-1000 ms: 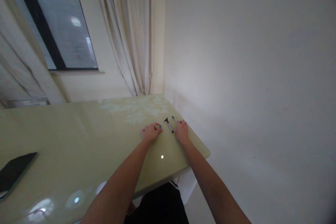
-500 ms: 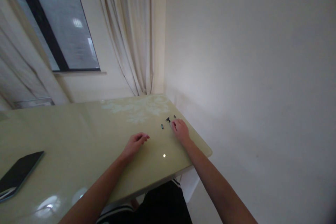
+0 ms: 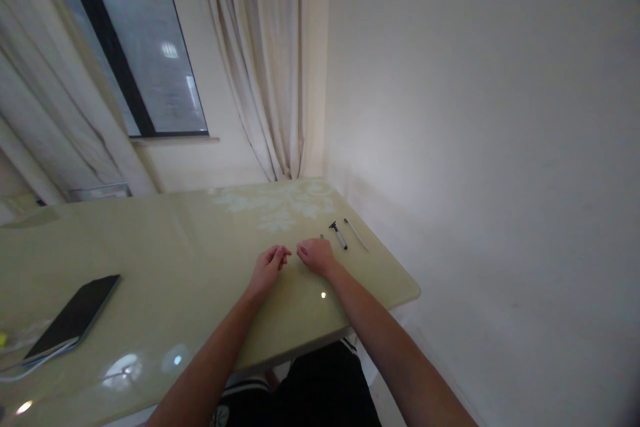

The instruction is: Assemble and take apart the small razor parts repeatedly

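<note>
My left hand [image 3: 270, 265] rests low over the table, palm turned inward, its fingers curled together. Anything within them is too small or hidden to make out. Close by on its right, my right hand [image 3: 315, 255] is closed with the knuckles up; what the fingers hold, if anything, is hidden. A small gap separates the two hands. Just behind the right hand, the tip of a small dark piece [image 3: 322, 236] shows. To the right lies a razor [image 3: 339, 237] with a black head and a grey handle. Beyond it is a thin white stick with a dark end [image 3: 356, 235], perhaps a toothbrush.
The glossy pale table [image 3: 200, 247] meets the white wall [image 3: 450, 147] along its right side. A dark flat notebook or folder [image 3: 75, 317] with a white cable [image 3: 37, 368] lies at the left. Curtains [image 3: 270, 67] and a window [image 3: 145, 40] stand behind.
My right hand has moved left, off the razor and towards my left hand, leaving the razor and white stick uncovered. It now mostly covers the small dark piece. The view has shifted slightly left.
</note>
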The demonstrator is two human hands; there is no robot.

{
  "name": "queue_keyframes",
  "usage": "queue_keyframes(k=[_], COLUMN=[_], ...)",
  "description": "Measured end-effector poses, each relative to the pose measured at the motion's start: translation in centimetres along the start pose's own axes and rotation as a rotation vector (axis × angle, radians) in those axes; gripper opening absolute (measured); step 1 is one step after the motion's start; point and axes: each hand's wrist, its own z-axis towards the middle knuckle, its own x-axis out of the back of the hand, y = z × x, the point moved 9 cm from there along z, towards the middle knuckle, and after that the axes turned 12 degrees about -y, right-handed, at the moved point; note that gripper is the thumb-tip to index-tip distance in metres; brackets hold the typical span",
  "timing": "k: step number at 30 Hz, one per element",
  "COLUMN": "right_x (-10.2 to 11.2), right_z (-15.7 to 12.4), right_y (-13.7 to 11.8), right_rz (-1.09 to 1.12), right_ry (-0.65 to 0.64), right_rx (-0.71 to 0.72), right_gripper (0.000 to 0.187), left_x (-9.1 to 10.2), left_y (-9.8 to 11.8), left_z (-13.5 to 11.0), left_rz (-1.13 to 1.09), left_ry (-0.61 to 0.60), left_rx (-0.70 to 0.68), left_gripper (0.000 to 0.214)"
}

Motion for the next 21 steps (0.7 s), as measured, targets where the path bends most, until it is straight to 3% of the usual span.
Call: queue_keyframes(k=[2, 5, 9, 12, 15, 19, 21], right_x=[0.0, 1.5, 4.8, 5.3, 4.8, 3.9, 3.6], right_z=[-0.6, -1.4, -3.7, -5.1, -5.3, -4.9, -4.4], right_y=[0.8, 3.9, 11.0, 14.0, 14.4, 13.4, 12.6], right_rz=[0.019, 0.043, 0.179, 0.272, 0.295, 0.3, 0.303], right_ry=[0.02, 0.109, 0.389, 0.49, 0.486, 0.458, 0.438], right_rx=[-0.031, -0.157, -0.534, -0.68, -0.698, -0.667, -0.618], right_gripper=[0.026, 0.03, 0.044, 0.042, 0.043, 0.039, 0.032], left_x=[-0.2, -0.7, -2.3, -4.1, -6.0, -8.1, -8.8], left_y=[0.2, 0.7, 0.9, 0.9, 1.4, 1.9, 1.9], left_z=[0.0, -0.1, 0.6, 2.3, 4.8, 7.8, 8.7], left_rz=[0.026, 0.091, 0.228, 0.361, 0.501, 0.656, 0.705], left_ry=[-0.02, -0.078, -0.185, -0.248, -0.234, -0.197, -0.202], left_rx=[-0.003, -0.005, 0.026, 0.05, 0.052, 0.079, 0.105], left_gripper=[0.063, 0.054, 0.049, 0.042, 0.032, 0.057, 0.056])
